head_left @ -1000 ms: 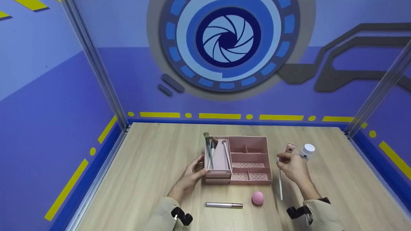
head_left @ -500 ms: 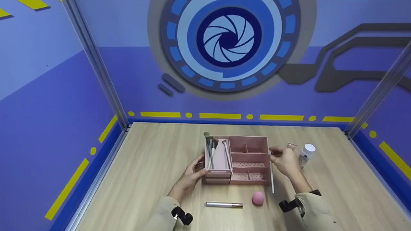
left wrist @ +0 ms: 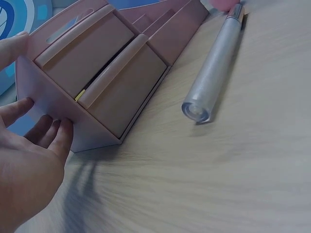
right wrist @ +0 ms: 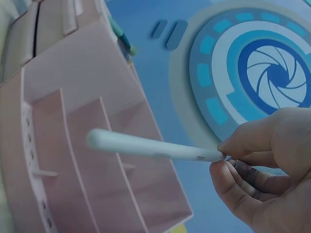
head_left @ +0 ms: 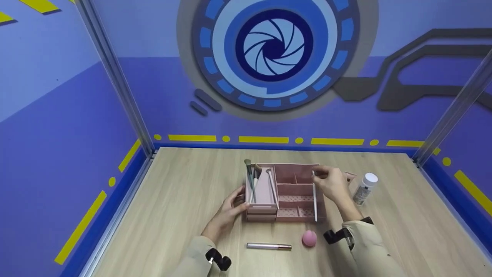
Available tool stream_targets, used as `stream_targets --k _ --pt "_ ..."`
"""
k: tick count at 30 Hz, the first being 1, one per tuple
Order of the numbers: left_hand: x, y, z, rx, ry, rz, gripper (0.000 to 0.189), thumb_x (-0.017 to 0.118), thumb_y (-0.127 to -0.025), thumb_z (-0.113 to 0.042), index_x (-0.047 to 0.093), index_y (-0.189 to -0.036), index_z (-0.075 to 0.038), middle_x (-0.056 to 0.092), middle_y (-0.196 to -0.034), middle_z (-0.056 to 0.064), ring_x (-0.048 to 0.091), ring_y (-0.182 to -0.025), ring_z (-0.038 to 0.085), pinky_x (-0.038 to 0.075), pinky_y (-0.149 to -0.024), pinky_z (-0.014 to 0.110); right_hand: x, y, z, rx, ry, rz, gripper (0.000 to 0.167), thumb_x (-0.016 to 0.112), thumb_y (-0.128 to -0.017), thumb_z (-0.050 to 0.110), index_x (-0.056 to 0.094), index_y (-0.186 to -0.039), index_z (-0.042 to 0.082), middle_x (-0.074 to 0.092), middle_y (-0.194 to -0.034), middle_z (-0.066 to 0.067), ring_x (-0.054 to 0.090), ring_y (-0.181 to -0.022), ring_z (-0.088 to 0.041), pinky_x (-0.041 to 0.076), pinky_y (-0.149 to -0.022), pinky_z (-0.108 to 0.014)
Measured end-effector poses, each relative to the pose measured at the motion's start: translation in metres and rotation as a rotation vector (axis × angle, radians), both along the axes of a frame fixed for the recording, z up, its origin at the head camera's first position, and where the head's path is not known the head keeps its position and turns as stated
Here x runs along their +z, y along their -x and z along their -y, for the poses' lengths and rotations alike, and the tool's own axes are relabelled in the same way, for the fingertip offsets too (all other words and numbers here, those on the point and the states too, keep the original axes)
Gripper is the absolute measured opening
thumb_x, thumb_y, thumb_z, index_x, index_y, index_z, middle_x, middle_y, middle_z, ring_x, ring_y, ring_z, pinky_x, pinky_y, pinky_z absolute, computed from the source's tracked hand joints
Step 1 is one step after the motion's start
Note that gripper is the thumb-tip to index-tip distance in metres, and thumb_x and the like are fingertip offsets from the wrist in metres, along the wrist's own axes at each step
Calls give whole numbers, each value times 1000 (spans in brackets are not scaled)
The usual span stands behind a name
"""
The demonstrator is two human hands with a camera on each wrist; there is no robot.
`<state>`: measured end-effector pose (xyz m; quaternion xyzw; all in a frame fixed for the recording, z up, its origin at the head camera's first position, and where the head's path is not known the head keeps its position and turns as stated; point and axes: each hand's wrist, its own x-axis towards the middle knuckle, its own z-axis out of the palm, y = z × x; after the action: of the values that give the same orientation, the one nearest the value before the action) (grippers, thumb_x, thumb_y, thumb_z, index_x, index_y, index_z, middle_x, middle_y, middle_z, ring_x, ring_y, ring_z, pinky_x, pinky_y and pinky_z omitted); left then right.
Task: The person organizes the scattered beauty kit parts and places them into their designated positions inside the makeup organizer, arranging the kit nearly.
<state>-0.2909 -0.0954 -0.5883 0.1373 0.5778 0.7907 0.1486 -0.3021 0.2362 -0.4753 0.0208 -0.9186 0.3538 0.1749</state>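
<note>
My right hand (head_left: pixel 334 186) pinches a slim white makeup brush (head_left: pixel 315 200) near one end; its bristle end is hidden by the fingers. In the right wrist view, the rounded handle tip points away from the hand, in front of the organizer's compartments. The pink makeup organizer (head_left: pixel 296 169) has two drawers (left wrist: pixel 121 90) at its left front. Several brushes, one of them green (head_left: pixel 251 186), lie in its top left tray. My left hand (head_left: pixel 226 213) rests against the organizer's left side, fingertips on the side wall and thumb at the upper edge.
In front of the organizer lie a silvery cosmetic tube (head_left: pixel 269 246) and a round pink sponge (head_left: pixel 309 238). To the right, a white-capped bottle (head_left: pixel 366 188) stands beside a small pink squeeze tube (head_left: pixel 350 177), partly behind the right hand. Blue panels enclose the table.
My right hand has moved left with the white brush, from beside the squeeze tube to over the organizer's right compartments. The left hand has stayed at the organizer's side.
</note>
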Motion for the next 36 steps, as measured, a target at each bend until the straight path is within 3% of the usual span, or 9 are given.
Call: stream_targets --k 7,16,25,36 --pt "-1 1 0 5 -6 -11 77 64 -89 -7 22 -152 1 32 -149 24 41 -130 26 40 -108 29 10 5 12 38 76 33 29 68 -81 8 73 -109 3 74 -92 -14 70 -82 -26 58 -71 -33" --pt "0 1 0 2 0 -18 78 66 -89 -8 21 -153 1 33 -148 24 41 -130 26 41 -107 28 25 13 29 72 122 51 31 70 -82 8 72 -113 2 74 -98 -16 70 -89 -29 59 -78 -37" --pt "0 1 0 -13 -20 -17 76 64 -90 -6 23 -152 1 33 -148 24 42 -128 25 45 -103 27 40 26 48 116 166 -32 27 69 -80 3 73 -107 -1 73 -94 -18 70 -85 -30 59 -76 -35" --pt "0 0 0 -5 -31 -2 77 65 -89 -6 22 -152 2 32 -148 26 41 -129 27 44 -105 28 43 36 70 124 178 -75 26 70 -79 5 74 -104 0 74 -92 -16 71 -82 -28 59 -75 -37"
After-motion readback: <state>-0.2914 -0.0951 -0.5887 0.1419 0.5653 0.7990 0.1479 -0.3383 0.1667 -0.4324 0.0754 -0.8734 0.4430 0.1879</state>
